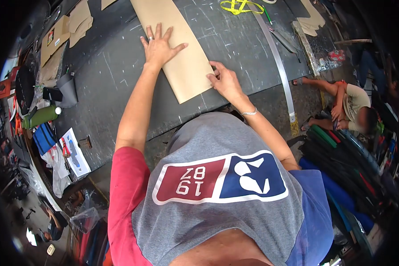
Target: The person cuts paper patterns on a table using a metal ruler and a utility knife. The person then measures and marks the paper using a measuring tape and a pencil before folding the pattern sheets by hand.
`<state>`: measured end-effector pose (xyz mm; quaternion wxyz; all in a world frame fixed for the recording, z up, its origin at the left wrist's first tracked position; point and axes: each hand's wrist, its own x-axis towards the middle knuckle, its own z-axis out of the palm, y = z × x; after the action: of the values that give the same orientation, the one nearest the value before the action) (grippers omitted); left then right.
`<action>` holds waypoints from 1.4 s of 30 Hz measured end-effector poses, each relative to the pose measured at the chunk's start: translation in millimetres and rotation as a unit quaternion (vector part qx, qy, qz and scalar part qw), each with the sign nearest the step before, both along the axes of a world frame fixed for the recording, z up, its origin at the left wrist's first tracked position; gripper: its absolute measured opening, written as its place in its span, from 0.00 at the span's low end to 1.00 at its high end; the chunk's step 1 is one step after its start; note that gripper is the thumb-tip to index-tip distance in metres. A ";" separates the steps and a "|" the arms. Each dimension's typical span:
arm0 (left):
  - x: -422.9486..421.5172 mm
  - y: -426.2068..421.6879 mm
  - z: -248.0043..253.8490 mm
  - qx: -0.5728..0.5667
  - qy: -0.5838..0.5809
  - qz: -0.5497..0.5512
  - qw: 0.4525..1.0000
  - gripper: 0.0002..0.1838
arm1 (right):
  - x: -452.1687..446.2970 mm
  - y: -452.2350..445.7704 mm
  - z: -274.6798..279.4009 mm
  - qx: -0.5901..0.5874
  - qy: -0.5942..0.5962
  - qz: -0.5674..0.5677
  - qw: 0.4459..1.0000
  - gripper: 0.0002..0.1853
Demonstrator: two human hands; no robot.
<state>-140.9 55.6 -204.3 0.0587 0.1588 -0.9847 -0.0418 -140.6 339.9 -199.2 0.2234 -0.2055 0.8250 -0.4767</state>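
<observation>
A long strip of brown paper or card [188, 66] lies at a slant on the dark, scratched table [115, 84]. My left hand [158, 49] rests flat on its left part, fingers spread, a ring on one finger. At the strip's right edge, near its lower corner, my right hand [224, 80] has its thumb and fingers closed on the paper edge. A bracelet sits on my right wrist.
A metal ruler [279, 66], a yellow measuring tape [240, 6] and a green pen [267, 15] lie right of the strip. Left are brown card pieces [55, 40], a green bottle [42, 117] and a printed sheet [74, 153]. Another person [352, 104] sits low at right.
</observation>
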 end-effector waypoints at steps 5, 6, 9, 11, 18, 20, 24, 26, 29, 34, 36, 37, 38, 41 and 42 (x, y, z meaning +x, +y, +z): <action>-19.9 -17.1 -2.2 -0.032 -0.032 0.020 0.999 0.59 | -2.9 -0.6 6.0 0.040 0.069 0.029 0.996 0.28; -23.9 -19.7 -0.3 -0.036 -0.036 0.018 0.999 0.60 | -3.1 -1.9 9.5 0.043 0.064 0.031 0.997 0.27; -35.7 -26.9 5.2 -0.059 -0.045 0.006 0.997 0.62 | -3.3 -3.5 18.8 0.052 0.056 0.039 0.996 0.26; -40.3 -29.4 8.4 -0.068 -0.057 0.002 0.996 0.62 | -3.5 -3.7 20.7 0.056 0.060 0.044 0.996 0.25; -42.4 -31.0 5.4 -0.064 -0.085 0.000 0.994 0.63 | 0.1 -1.5 15.4 0.046 0.099 0.044 0.993 0.22; -43.7 -29.9 3.5 -0.065 -0.085 -0.002 0.994 0.64 | -0.3 -0.7 19.6 0.053 0.086 0.039 0.994 0.21; -50.8 -30.0 5.7 -0.066 -0.086 0.002 0.994 0.65 | -2.2 -1.7 26.0 0.074 0.068 0.032 0.994 0.20; -54.5 -33.4 4.7 -0.066 -0.081 0.000 0.995 0.65 | -3.0 -0.7 17.0 0.062 0.092 0.031 0.993 0.21; -61.1 -38.4 6.9 -0.073 -0.077 -0.012 0.994 0.65 | -3.2 -0.6 15.2 0.070 0.087 0.030 0.993 0.21; -69.6 -44.7 -0.2 -0.088 -0.077 -0.011 0.993 0.65 | -3.4 0.2 15.4 0.054 0.085 0.025 0.995 0.20; -72.7 -47.5 -5.1 -0.070 -0.065 -0.001 0.995 0.64 | -3.3 -0.5 18.6 0.058 0.077 0.026 0.995 0.19; -73.3 -48.9 -7.9 -0.061 -0.059 0.004 0.996 0.64 | -3.5 -0.4 18.9 0.060 0.077 0.026 0.995 0.19; -72.7 -50.0 -11.0 -0.061 -0.060 0.003 0.996 0.63 | -3.4 -0.3 18.7 0.062 0.078 0.027 0.995 0.19; -72.5 -51.0 -15.3 -0.060 -0.061 0.003 0.996 0.61 | -2.6 -0.5 18.2 0.065 0.083 0.025 0.994 0.19; -72.7 -52.0 -17.7 -0.059 -0.060 0.005 0.996 0.61 | -2.5 -0.8 18.0 0.064 0.080 0.023 0.994 0.19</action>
<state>-213.7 3.6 -222.1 0.0087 0.1619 -0.9864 0.0262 -143.1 339.1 -181.2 0.1801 -0.2469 0.8642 -0.3998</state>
